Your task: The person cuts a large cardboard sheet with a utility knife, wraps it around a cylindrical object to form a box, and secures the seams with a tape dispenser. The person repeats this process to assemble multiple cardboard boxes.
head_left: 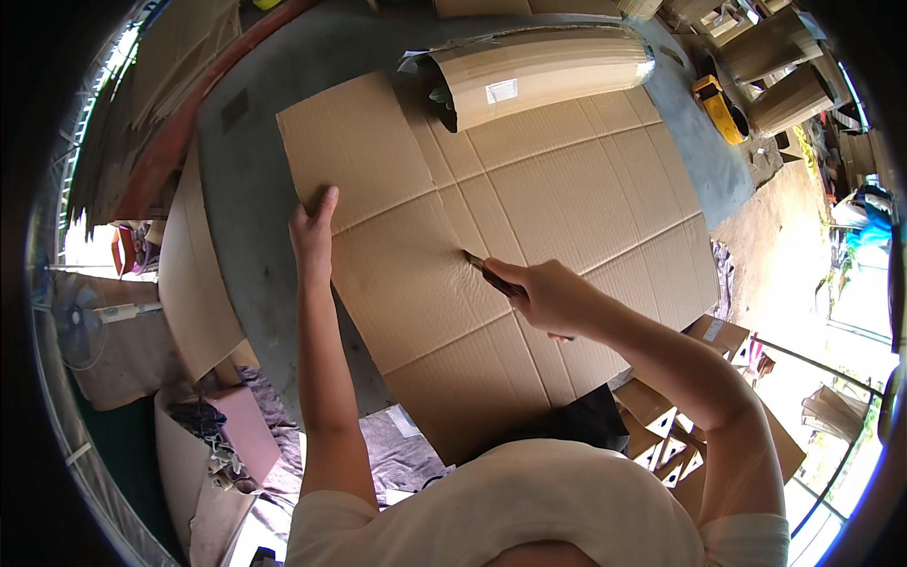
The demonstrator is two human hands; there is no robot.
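A large flattened cardboard sheet [586,198], creased with several fold lines, lies in front of me. My left hand [315,231] grips its left edge, thumb on top and the other fingers hidden underneath. Near the middle of the sheet, my right hand [548,295] is closed around a dark-handled utility knife [487,272]. The knife's tip meets the cardboard close to where creases run, and the surface looks slightly wrinkled there. How deep the blade goes is hidden.
A rolled cardboard tube [557,80] rests across the sheet's far edge, on a grey tabletop [255,189]. A yellow tape dispenser [720,109] stands at the far right beside cardboard cylinders [789,97]. To the left are a fan [80,321] and a pink box [244,430]. Cardboard boxes [652,406] sit near my right elbow.
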